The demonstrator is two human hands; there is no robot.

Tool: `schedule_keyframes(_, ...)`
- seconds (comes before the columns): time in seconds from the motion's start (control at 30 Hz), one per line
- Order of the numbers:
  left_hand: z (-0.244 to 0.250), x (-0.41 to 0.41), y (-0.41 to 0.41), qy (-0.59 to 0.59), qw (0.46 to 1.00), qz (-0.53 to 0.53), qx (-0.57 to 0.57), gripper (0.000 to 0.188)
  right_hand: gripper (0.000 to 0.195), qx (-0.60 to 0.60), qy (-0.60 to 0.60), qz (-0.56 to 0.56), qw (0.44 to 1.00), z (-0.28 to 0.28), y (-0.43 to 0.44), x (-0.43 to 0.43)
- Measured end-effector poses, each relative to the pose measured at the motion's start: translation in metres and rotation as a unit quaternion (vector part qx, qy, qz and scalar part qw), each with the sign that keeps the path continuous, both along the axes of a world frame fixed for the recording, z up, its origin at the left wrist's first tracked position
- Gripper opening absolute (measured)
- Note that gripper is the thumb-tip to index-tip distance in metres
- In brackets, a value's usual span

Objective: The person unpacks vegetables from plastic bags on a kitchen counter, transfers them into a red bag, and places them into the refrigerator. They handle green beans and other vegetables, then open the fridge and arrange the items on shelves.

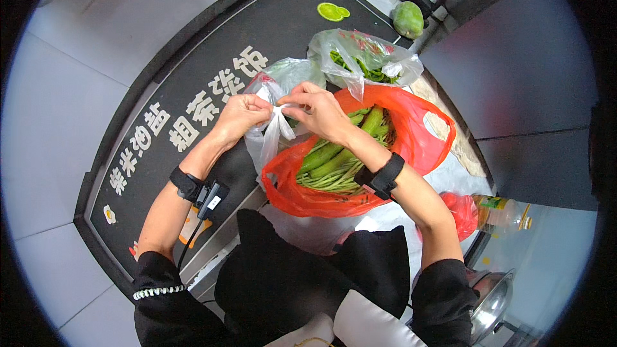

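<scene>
Both hands meet at the gathered, knotted top of a whitish plastic bag (pixel 271 137). My left hand (pixel 244 118) pinches one side of the plastic between thumb and fingers. Opposite it, my right hand (pixel 315 108) pinches the other side, its fingertips close to the left ones. Under my right forearm lies an open red plastic bag (pixel 313 206) with long green beans (pixel 332 180) and green gourds (pixel 320 156) inside. Behind the hands, a clear plastic bag (pixel 301 73) adjoins another clear bag (pixel 332 38) that holds green peppers or similar pods (pixel 368 71).
A dark mat (pixel 284 19) with printed writing covers the left and far counter. At the far right corner sits a green, roundish fruit or vegetable (pixel 408 20). An oil bottle (pixel 501 214), a small red bag (pixel 460 214) and a metal bowl (pixel 491 303) are at the right.
</scene>
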State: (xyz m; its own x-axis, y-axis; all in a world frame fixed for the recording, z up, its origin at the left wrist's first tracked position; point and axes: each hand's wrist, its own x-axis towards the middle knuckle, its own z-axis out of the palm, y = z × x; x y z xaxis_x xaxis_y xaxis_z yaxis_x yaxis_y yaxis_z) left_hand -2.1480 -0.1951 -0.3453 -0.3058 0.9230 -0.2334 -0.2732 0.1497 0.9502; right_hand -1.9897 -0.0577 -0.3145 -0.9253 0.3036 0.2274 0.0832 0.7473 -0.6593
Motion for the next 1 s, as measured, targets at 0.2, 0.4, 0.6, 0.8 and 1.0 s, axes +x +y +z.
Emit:
schedule_keyframes(0.2, -0.001, -0.003, -0.002, -0.011, 1.0, -0.01, -0.014, 0.006, 0.017, 0.053, 0.022, 0.052, 0.997, 0.007, -0.002, -0.004)
schedule_keyframes(0.4, 0.008, -0.001, -0.003, 0.138, 0.99, 0.003, 0.011, 0.01, 0.016, 0.132, 0.049, 0.06, 0.988, 0.009, -0.007, -0.008)
schedule_keyframes(0.6, 0.028, 0.002, -0.003, 0.357, 0.932, -0.02, 0.054, 0.019, 0.01, 0.173, 0.002, 0.052, 0.984, 0.009, -0.006, -0.014)
schedule_keyframes(0.8, 0.035, -0.006, 0.006, 0.473, 0.878, -0.045, 0.063, 0.012, 0.012, 0.17, -0.025, 0.052, 0.984, 0.015, -0.006, -0.017)
schedule_keyframes(1.0, 0.036, 0.004, 0.01, 0.491, 0.865, -0.106, 0.018, 0.008, 0.011, 0.151, -0.064, 0.067, 0.984, -0.002, 0.0, -0.012)
